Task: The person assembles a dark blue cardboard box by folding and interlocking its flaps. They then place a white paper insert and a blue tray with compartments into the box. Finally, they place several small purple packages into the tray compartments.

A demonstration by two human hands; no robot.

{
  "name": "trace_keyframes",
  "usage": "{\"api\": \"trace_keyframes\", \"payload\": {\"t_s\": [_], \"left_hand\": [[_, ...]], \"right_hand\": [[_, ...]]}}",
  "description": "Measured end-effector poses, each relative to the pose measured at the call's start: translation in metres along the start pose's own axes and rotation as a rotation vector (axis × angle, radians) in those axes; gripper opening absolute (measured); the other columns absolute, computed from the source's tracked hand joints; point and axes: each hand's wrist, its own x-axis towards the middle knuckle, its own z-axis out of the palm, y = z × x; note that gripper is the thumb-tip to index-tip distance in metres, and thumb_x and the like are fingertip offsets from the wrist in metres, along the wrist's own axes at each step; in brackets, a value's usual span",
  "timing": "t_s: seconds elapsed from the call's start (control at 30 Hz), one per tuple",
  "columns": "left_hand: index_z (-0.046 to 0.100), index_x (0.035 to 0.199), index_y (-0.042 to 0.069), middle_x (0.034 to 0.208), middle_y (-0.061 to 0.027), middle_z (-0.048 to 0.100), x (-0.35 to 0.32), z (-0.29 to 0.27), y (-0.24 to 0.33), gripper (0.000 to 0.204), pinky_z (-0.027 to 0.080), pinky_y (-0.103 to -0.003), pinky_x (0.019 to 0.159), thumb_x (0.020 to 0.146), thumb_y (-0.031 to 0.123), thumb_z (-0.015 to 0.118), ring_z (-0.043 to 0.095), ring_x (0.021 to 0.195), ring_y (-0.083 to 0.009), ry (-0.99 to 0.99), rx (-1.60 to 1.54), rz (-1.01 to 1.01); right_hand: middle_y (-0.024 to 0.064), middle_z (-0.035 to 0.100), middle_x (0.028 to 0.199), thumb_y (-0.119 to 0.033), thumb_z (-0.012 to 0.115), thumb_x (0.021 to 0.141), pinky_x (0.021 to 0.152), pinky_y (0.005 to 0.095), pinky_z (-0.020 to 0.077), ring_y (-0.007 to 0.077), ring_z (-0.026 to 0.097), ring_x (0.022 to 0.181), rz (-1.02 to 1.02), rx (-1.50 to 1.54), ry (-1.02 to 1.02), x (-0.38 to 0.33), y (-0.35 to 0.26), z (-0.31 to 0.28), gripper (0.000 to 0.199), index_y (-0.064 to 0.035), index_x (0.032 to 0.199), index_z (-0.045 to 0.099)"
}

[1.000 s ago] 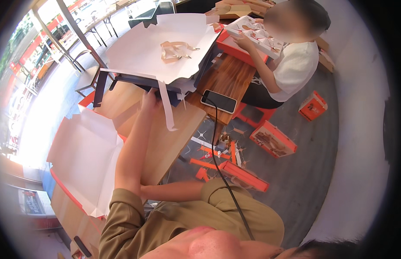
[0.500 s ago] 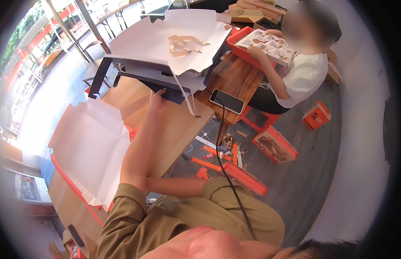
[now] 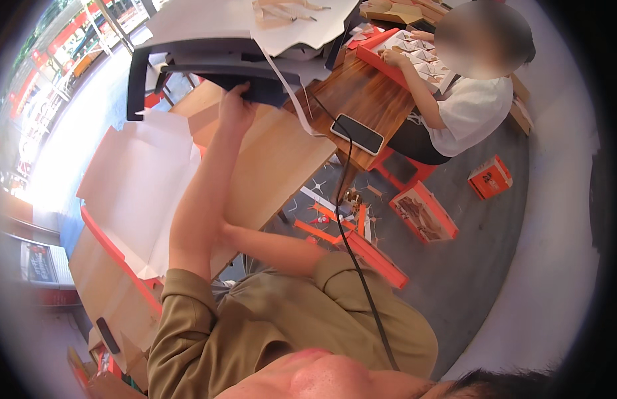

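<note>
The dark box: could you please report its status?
Left hand gripping dark box. Right hand out of sight. Beige strips on top, white strip hanging alongside.

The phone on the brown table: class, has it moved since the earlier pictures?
No. Judged against the brown table, the phone keeps its place near the table's end; both only shift together across the view.

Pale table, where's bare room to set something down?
The pale table shows bare wood between your left forearm and its right edge. It's crowded at the far end, where your left hand holds the dark box, and leftward, under the open red box.
</note>
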Motion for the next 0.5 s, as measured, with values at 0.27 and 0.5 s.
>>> {"api": "trace_keyframes", "payload": {"t_s": [0.27,0.5], "left_hand": [[0.048,0.15,0.019,0.142,-0.015,0.061,-0.032,0.019,0.099,0.057,0.069,-0.049,0.097,0.102,-0.012,0.046,0.068,0.128,-0.0353,0.042,0.132,0.128],[0.048,0.148,0.008,0.141,-0.0196,0.062,-0.106,0.004,0.189,0.047,0.067,-0.047,0.101,0.105,-0.01,0.046,0.069,0.127,-0.0365,0.139,0.18,0.275]], "right_hand": [[0.0182,0.065,0.142,0.004,0.056,0.096,0.112,0.0453,0.0528,0.032,0.064,0.132,-0.061,-0.166,0.3,0.0,-0.065,0.03,0.055,0.0058,0.151,0.051],[0.0256,0.066,0.139,-0.005,0.059,0.104,0.112,0.0457,0.0569,0.0345,0.068,0.127,-0.055,-0.236,0.288,-0.018,-0.109,0.021,0.044,0.0167,0.142,0.053]]}}
